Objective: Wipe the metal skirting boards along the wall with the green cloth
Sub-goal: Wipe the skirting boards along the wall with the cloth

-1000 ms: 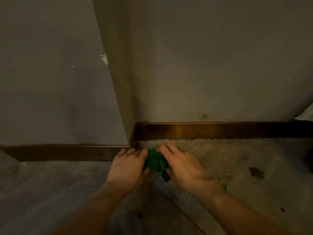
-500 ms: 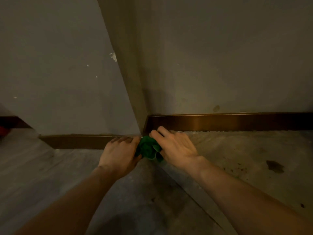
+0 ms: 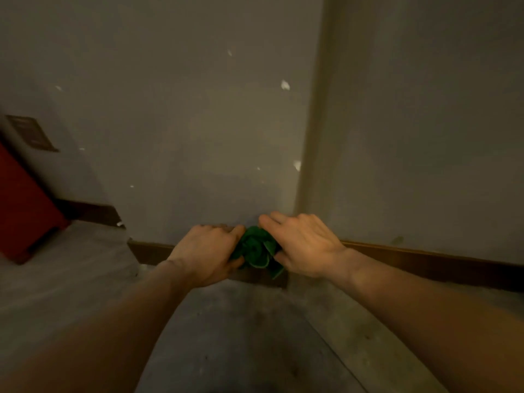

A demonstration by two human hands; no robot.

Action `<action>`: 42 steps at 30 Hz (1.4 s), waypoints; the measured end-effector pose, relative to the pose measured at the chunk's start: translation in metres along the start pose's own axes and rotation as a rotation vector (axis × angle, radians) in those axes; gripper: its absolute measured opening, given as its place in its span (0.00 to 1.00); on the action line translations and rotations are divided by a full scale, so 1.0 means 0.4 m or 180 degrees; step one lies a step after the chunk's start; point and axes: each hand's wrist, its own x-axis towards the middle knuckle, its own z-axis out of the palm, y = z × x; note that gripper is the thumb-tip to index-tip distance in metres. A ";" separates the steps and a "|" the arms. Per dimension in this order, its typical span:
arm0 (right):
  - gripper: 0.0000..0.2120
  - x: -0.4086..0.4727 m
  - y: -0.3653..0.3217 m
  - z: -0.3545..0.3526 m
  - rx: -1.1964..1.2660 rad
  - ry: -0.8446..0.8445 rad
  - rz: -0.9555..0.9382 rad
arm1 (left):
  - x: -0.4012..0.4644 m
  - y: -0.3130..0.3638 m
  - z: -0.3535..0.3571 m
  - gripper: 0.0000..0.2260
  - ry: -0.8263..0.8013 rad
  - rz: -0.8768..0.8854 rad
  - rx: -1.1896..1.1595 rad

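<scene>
wall grey, chipped, with a corner edge at right | floor bare concrete | skirting board ran long along the wall foot, dropping rightward | left hand grip clenched on cloth | right hand likewise | cloth bunched, green, pressed against board between both hands, no clear long axis

Dim warm light, soft motion blur throughout, wide-angle bending at edges, deep shadow below

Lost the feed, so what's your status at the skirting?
Left hand and right hand both gripping bunched green cloth. Cloth pressed on brown metal skirting board beside wall corner. Nothing blocking.
</scene>
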 end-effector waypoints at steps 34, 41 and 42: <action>0.22 1.007 -0.841 0.175 0.1800 0.0730 0.0610 | -0.441 -1.088 0.073 0.13 0.1067 -0.1455 -0.0713; 0.31 1.029 -0.849 0.348 0.2651 0.0090 0.0838 | -0.426 -1.111 0.264 0.16 0.0993 -0.1834 -0.1102; 0.32 1.029 -0.848 0.370 0.2675 0.0068 0.0868 | -0.424 -1.110 0.284 0.15 0.0959 -0.1850 -0.1165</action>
